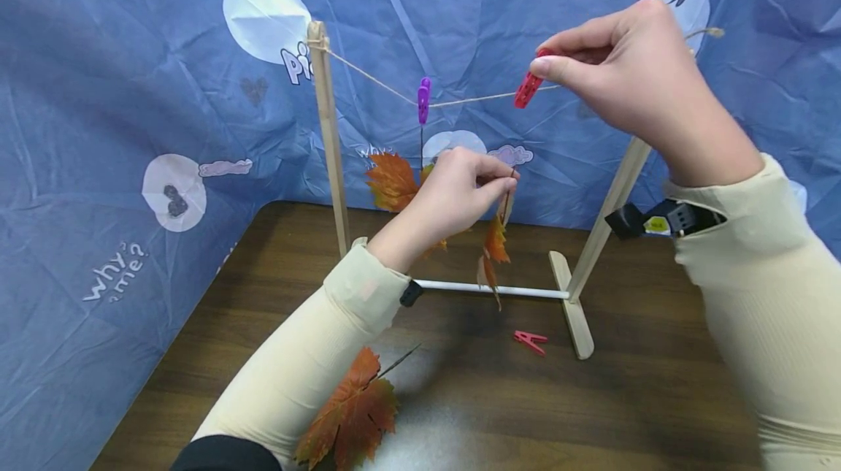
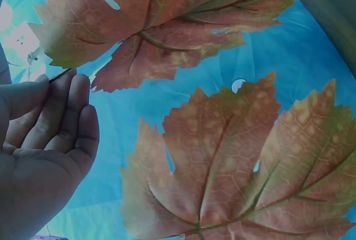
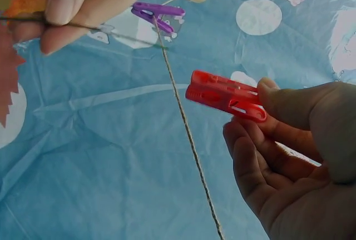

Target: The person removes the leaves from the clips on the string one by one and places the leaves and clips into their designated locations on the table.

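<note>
My left hand (image 1: 463, 186) pinches the thin stem of an orange leaf (image 1: 496, 241) between thumb and fingers, below the twine. The leaf hangs down from it; in the left wrist view that leaf (image 2: 139, 34) spreads beside the fingers. Up by the twine (image 1: 473, 100), my right hand (image 1: 631, 84) pinches a red clothespin (image 1: 528, 84) by its handle end. In the right wrist view the clothespin's (image 3: 222, 94) other end points toward the twine, a little apart from it. A purple clothespin (image 1: 423, 100) on the twine holds another leaf (image 1: 392, 182), partly hidden behind my left hand.
The twine runs between two wooden posts (image 1: 331, 142), joined low down by a white rod (image 1: 460, 286). On the brown table (image 1: 624, 412) lie a second red clothespin (image 1: 529, 341) and an orange leaf (image 1: 358, 412), partly under my left forearm. A blue printed cloth (image 1: 118, 77) hangs behind.
</note>
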The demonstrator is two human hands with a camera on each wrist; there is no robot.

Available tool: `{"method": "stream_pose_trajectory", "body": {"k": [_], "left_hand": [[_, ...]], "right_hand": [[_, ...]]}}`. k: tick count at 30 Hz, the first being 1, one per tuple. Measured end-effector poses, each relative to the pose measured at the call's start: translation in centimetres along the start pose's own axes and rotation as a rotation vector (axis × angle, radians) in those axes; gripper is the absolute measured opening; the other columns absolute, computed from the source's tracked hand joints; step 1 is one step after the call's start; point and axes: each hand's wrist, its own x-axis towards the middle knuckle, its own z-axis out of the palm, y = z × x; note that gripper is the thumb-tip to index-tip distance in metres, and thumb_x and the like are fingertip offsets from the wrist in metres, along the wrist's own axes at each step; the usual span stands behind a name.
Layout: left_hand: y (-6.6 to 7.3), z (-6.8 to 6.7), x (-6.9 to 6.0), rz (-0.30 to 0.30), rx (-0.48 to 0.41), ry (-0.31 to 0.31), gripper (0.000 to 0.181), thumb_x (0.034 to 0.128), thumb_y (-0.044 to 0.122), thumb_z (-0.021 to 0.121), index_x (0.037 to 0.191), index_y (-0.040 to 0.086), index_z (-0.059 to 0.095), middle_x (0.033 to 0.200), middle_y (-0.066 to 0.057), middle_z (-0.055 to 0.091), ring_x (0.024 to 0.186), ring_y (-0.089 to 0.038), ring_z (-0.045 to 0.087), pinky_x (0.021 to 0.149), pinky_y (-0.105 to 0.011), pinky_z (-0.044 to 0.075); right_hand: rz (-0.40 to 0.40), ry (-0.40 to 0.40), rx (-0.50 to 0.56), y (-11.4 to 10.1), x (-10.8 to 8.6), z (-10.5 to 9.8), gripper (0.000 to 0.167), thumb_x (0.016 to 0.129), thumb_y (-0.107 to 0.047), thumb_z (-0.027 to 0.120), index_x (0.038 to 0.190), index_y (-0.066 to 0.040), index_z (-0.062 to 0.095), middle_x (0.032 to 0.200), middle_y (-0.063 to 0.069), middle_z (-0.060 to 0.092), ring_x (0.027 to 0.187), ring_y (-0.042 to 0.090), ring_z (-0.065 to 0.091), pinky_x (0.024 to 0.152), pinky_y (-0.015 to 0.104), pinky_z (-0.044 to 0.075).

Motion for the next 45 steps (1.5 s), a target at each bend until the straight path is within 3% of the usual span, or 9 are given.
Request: {"method": "stream_pose_trajectory", "body": {"k": [7, 18, 34, 45], "left_hand": [[0.6, 0.0, -0.6, 0.005, 0.001, -0.029, 0.012, 0.0963, 0.008, 0.072, 0.102, 0.003, 0.080, 0.094, 0.000, 0.076, 0.083, -0.004, 0.066, 0.074, -0.020, 0.051], [1.1, 0.0, -2.0, 0.039, -0.020, -0.042, 0.011, 0.0956, 0.008, 0.073, 0.102, 0.003, 0.080, 0.093, 0.000, 0.076, 0.082, -0.001, 0.065, 0.072, -0.021, 0.050], [0.8, 0.1, -4.1, 0.073, -0.007, -0.044, 0.010, 0.0945, 0.008, 0.074, 0.101, 0.006, 0.081, 0.093, 0.002, 0.076, 0.081, 0.001, 0.064, 0.071, -0.025, 0.051], [0.6, 0.1, -5.9, 0.059, -0.009, -0.060, 0.010, 0.0944, 0.007, 0.073, 0.100, 0.006, 0.081, 0.092, 0.003, 0.076, 0.084, -0.001, 0.065, 0.076, -0.029, 0.053]], "right_hand": [[0.010, 0.001, 0.082, 0.6, -1.1, -0.2, 0.029, 0.089, -0.028, 0.081, 0.110, -0.008, 0.080, 0.093, -0.001, 0.075, 0.077, 0.006, 0.066, 0.063, 0.018, 0.044], [0.011, 0.010, 0.176, 0.8, -3.4, -0.1, 0.031, 0.085, -0.024, 0.085, 0.111, -0.007, 0.079, 0.091, 0.001, 0.075, 0.080, 0.008, 0.071, 0.068, 0.018, 0.049], [0.027, -0.041, 0.118, 2.1, -6.0, 1.1, 0.030, 0.085, -0.021, 0.086, 0.112, -0.011, 0.079, 0.091, 0.004, 0.075, 0.074, 0.007, 0.068, 0.065, 0.013, 0.048], [0.047, -0.055, 0.164, 3.3, -7.6, 2.6, 0.026, 0.084, -0.017, 0.087, 0.107, -0.009, 0.078, 0.090, 0.006, 0.074, 0.073, 0.011, 0.068, 0.064, 0.015, 0.049]]}}
